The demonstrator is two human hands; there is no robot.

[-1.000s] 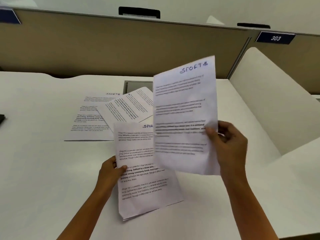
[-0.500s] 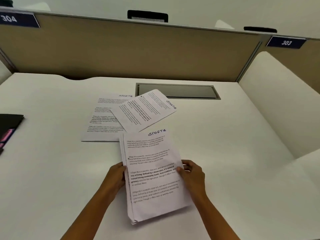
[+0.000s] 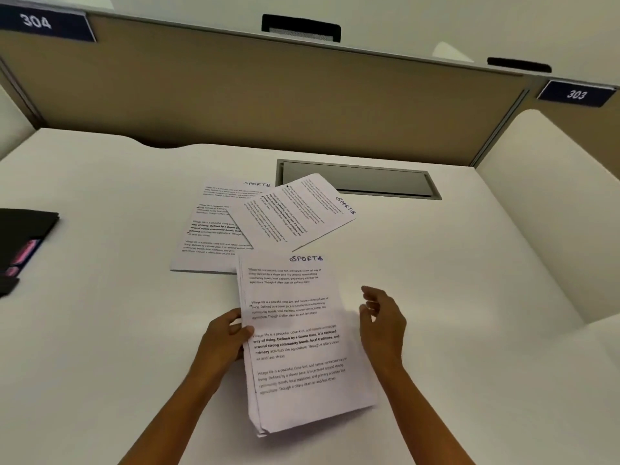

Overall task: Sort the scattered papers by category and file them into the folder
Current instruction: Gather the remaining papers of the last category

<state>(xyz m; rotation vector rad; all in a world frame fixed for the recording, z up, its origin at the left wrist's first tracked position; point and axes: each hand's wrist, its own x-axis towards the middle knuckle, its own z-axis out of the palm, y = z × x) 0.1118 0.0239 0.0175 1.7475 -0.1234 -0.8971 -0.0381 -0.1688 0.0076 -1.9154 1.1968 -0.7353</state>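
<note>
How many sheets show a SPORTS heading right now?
3: top sheet of the stack gripped by the left hand, the angled sheet behind it, the flat sheet under that. Stack may hide more.

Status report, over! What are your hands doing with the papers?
Left hand grips the paper stack by its left edge. Right hand open beside it, holding nothing. Two loose SPORTS sheets beyond; black folder far left. Nothing in the way.
</note>
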